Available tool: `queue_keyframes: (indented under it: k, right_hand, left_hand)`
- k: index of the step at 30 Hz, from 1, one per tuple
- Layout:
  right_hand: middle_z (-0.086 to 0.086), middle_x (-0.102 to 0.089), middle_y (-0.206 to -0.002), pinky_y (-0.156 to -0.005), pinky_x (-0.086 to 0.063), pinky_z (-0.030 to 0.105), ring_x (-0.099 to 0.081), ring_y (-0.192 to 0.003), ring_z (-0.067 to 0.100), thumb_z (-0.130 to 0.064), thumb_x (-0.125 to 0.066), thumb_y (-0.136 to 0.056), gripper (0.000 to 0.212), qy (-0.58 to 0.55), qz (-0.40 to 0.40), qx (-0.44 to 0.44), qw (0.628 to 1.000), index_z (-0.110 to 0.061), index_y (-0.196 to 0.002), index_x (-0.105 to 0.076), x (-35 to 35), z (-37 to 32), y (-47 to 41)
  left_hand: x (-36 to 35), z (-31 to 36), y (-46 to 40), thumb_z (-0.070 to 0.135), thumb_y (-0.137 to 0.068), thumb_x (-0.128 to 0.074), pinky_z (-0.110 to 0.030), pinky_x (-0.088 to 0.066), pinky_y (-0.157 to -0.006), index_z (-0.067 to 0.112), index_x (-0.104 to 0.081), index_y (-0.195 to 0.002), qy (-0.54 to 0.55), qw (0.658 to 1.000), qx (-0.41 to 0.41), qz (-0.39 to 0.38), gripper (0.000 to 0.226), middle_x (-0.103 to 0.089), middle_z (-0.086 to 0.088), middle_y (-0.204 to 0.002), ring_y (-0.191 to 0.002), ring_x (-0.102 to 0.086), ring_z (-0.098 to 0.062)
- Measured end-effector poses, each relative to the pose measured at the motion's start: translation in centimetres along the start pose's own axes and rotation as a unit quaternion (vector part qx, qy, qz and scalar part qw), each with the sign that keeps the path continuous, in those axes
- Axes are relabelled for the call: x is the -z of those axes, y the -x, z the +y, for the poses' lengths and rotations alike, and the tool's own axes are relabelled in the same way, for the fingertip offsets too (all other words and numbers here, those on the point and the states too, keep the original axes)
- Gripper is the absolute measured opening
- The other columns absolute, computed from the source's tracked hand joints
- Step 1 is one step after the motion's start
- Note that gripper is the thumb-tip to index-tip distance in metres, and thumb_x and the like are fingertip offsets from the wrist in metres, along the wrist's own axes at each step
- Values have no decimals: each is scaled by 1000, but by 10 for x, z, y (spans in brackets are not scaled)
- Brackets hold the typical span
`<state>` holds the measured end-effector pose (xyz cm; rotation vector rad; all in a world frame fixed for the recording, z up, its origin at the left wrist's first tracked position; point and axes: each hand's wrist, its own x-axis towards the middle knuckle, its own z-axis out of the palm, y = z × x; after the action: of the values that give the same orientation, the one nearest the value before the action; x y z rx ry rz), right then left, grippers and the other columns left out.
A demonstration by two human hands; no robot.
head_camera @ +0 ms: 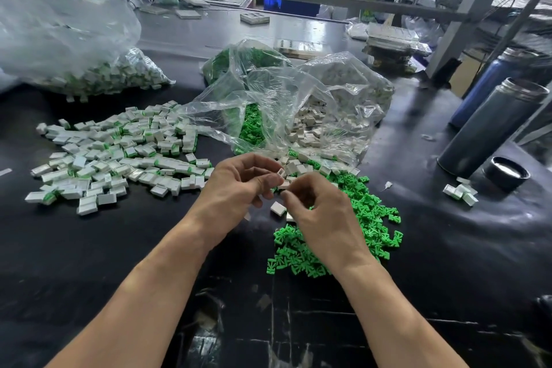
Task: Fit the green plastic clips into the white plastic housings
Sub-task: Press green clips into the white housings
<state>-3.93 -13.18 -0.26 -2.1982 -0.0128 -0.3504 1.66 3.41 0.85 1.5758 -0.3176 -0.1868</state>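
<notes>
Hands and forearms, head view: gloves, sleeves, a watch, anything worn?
Nothing worn that shows. The left hand and right hand are bare, no gloves, rings or tape. Both forearms are bare to the frame edge: no sleeves, watch or wristband.

The desk (433, 248) is glossy black, scuffed with pale grey scratches along its near edge. On it lie a bright green heap of clips (358, 218), a spread of white housings tipped with green (113, 155) toward the left edge, and clear plastic bags (283, 98) showing green and off-white contents. Toward the right edge stand a dark grey steel flask (490, 128) and a blue flask (490, 84), with a black cap (507, 173) beside them.
</notes>
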Motion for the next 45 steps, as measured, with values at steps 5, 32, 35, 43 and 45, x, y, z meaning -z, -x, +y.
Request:
queue_keyframes:
  k: [5, 32, 35, 43, 45]
  right_hand:
    - [-13, -73, -84, -69, -49, 17, -65, -74, 0, -15, -75, -95, 11, -177, 82, -53, 979, -26, -94, -72, 7, 5, -3]
    - [-9, -77, -93, -81, -63, 40, -74, -84, 12, -10, -76, -93, 23, -220, 83, -20, 972, -32, -99, -73, -1, 7, -3]
    - [-9, -77, -92, -82, -62, 43, -74, -84, 12, -12, -77, -92, 22, -211, 90, -19, 973, -34, -97, -74, -2, 10, -3]
    - [-11, -76, -86, -72, -58, 24, -73, -81, 7, -14, -80, -90, 18, -177, 86, -34, 980, -30, -93, -73, 1, 10, -2]
    - [-13, -75, -84, -67, -53, 16, -71, -78, 4, -14, -81, -89, 17, -165, 86, -32, 982, -29, -92, -73, 2, 9, -1]
  left_hand:
    - [-6, -2, 0, 9, -97, -65, -20, -49, -58, 13, -76, -98, 11, 1000, 2, -14, 11, -74, -4, -80, -59, -55, -9]
    - [-13, -4, 1, 11, -103, -56, -21, -46, -56, 9, -72, -100, 27, 999, 19, -30, 17, -67, -3, -69, -60, -53, -14]
    - [-13, -5, 1, 10, -103, -56, -22, -47, -57, 8, -73, -101, 25, 999, 18, -34, 17, -68, -4, -70, -62, -54, -17]
    - [-14, -7, 1, 6, -101, -58, -24, -51, -58, 2, -71, -104, 30, 998, 21, -45, 15, -65, -6, -71, -61, -55, -15]
    - [-14, -7, 1, 6, -101, -59, -24, -52, -59, 1, -71, -104, 28, 998, 21, -47, 14, -65, -8, -73, -61, -55, -15]
